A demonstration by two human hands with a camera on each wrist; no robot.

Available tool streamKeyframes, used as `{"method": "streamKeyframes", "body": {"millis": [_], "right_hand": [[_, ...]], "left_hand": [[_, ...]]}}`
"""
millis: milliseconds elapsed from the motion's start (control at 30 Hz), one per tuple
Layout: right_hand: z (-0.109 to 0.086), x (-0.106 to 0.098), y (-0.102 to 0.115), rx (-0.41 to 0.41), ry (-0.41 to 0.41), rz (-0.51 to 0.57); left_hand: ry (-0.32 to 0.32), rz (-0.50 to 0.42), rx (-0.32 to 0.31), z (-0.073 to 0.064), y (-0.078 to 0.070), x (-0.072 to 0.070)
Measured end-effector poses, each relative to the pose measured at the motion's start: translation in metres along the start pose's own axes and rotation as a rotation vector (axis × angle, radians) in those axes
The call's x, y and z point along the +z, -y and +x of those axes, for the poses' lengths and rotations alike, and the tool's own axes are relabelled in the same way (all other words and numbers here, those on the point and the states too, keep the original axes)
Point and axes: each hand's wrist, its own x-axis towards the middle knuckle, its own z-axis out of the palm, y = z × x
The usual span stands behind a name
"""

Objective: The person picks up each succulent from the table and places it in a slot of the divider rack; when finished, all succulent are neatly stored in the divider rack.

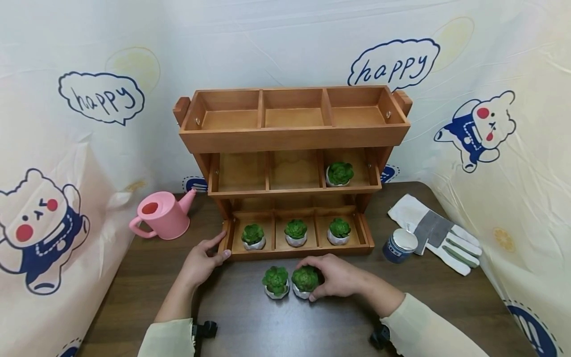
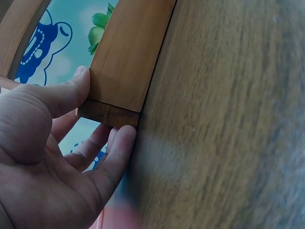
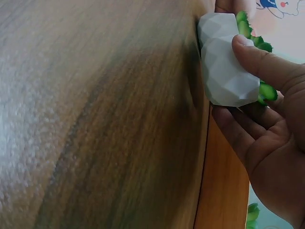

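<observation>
Your right hand (image 1: 336,277) masks one side of the potted plant (image 1: 305,279) it grips, and the right wrist view crops that hand! Your left sleeve (image 1: 167,338) and right sleeve (image 1: 430,325) run off the head view's bottom. Left wrist view: a pink patch (image 2: 120,218) blurs beyond naming. Markings on the blue jar (image 1: 395,251)? Too small to read.

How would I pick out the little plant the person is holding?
Start at the three-tier wooden shelf. In the head view, look just in front of it for a green plant in a faceted white pot, immediately right of a similar plant. Only this one is gripped by the right hand.
</observation>
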Motion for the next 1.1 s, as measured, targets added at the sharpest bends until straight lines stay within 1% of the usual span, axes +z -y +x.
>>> {"method": "streamKeyframes", "body": {"millis": [300,533,800,900,1100], "right_hand": [[-0.005,-0.014,0.002,0.032,-0.031,0.003],[-0.005,-0.024,0.006,0.062,-0.075,-0.012],[-0.003,-0.030,0.011,0.038,-0.117,-0.005],[-0.002,-0.033,0.013,0.043,-0.116,0.015],[0.003,-0.041,0.017,0.016,-0.120,0.057]], "left_hand": [[-0.006,-0.001,0.003,0.001,0.000,0.000],[-0.003,0.000,-0.007,0.000,0.001,0.001],[-0.005,-0.007,0.000,0.001,0.001,0.000],[-0.003,-0.010,-0.001,0.000,0.001,0.000],[-0.002,-0.010,-0.003,0.000,0.001,0.000]]}}
